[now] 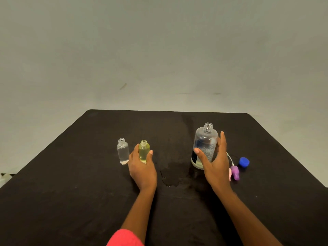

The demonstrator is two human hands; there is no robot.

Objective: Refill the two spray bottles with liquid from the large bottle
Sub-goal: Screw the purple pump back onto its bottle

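Observation:
Two small uncapped spray bottles stand left of centre on the black table (71, 174). The clear one (123, 151) holds a little liquid at its bottom and stands free. My left hand (142, 167) grips the yellowish one (144, 150) from the front. At the right stands the large clear bottle (205, 144), uncapped, upright, with a dark label and little liquid inside. My right hand (215, 164) is around it, thumb on the front and fingers along its right side.
A blue cap (244, 162) lies right of the large bottle. A purple spray head (235, 172) with a white tube and a pink spray head (230, 174) lie beside my right hand. A wet patch (171, 174) darkens the cloth between my hands.

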